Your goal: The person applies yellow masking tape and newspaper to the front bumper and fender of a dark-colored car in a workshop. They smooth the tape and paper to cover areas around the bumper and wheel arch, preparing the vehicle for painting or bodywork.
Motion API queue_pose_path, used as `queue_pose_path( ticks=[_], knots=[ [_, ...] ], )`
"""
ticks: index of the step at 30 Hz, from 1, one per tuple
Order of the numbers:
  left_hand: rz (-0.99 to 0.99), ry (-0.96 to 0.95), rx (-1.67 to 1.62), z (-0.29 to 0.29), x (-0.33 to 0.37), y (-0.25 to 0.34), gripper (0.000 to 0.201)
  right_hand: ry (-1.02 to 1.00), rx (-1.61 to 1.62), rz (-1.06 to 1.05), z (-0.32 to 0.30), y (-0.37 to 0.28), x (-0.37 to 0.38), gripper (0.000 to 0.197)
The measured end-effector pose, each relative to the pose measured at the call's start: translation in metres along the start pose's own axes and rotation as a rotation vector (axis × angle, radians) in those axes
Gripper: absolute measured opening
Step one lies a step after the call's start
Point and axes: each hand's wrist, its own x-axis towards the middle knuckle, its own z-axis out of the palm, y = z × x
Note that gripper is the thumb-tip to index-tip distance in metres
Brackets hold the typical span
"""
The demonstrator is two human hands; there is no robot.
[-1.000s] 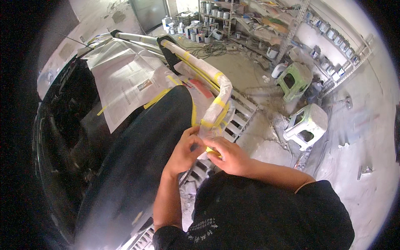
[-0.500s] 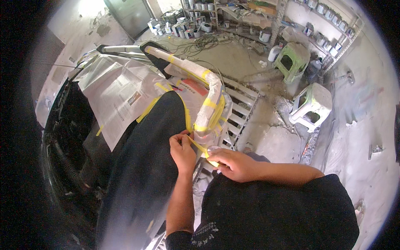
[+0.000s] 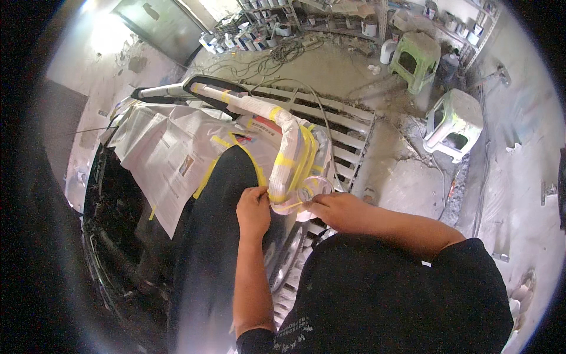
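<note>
A black car fender (image 3: 221, 212) curves away in front of me, its far edge lined with yellow masking tape (image 3: 204, 180). My left hand (image 3: 253, 212) is closed in a pinch at the fender's right edge, the tape's end at its fingertips. From there a short yellow strip (image 3: 289, 207) runs across to my right hand (image 3: 342, 211). That hand grips a roll of masking tape (image 3: 318, 185), which shows as a pale ring above the fingers. Just beyond both hands, a bent frame pillar (image 3: 288, 141) is wrapped in paper and yellow tape.
Newspaper sheets (image 3: 159, 150) cover the car beyond the fender; the dark engine bay (image 3: 121, 224) lies left. A slatted pallet-like grating (image 3: 348, 138) is on the floor. Two plastic stools, one green (image 3: 416, 62) and one white (image 3: 454, 125), stand right. Cables (image 3: 280, 53) and cans (image 3: 250, 41) lie farther back.
My right hand has moved up and away with the tape roll, which now stands more on edge beside the wrapped pillar. My left hand stays at the fender edge. The whole view has shifted.
</note>
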Motion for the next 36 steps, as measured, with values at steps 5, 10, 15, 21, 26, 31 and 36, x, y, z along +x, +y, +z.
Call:
queue_pose_path(
  ticks=[5, 10, 15, 21, 26, 31, 36],
  knots=[
    [-0.034, -0.098, -0.183, 0.006, -0.003, 0.004, 0.042, 0.114, 0.038, 0.033, 0.001, 0.031, 0.011, 0.036],
    [0.002, -0.052, -0.141, 0.007, -0.031, 0.024, 0.076, 0.21, -0.032, 0.042, -0.007, 0.055, 0.032, 0.037],
    [0.041, 0.24, 0.19, 0.043, -0.025, 0.04, 0.076, 0.269, 0.019, 0.013, 0.005, 0.062, 0.049, 0.032],
    [-0.003, 0.294, 0.25, 0.054, -0.024, 0.036, 0.069, 0.338, 0.213, -0.075, 0.026, 0.068, 0.051, 0.038],
    [0.148, 0.386, 0.342, 0.06, -0.019, 0.032, 0.065, 0.323, 0.447, 0.095, 0.017, 0.055, 0.053, 0.041],
    [0.106, 0.41, 0.373, 0.064, -0.018, 0.038, 0.063, 0.553, 0.546, 0.348, -0.012, 0.096, 0.033, 0.038],
    [0.018, 0.503, 0.336, 0.075, -0.017, 0.045, 0.057, 0.432, 0.627, 0.331, -0.011, 0.126, -0.008, 0.034]
  ],
)
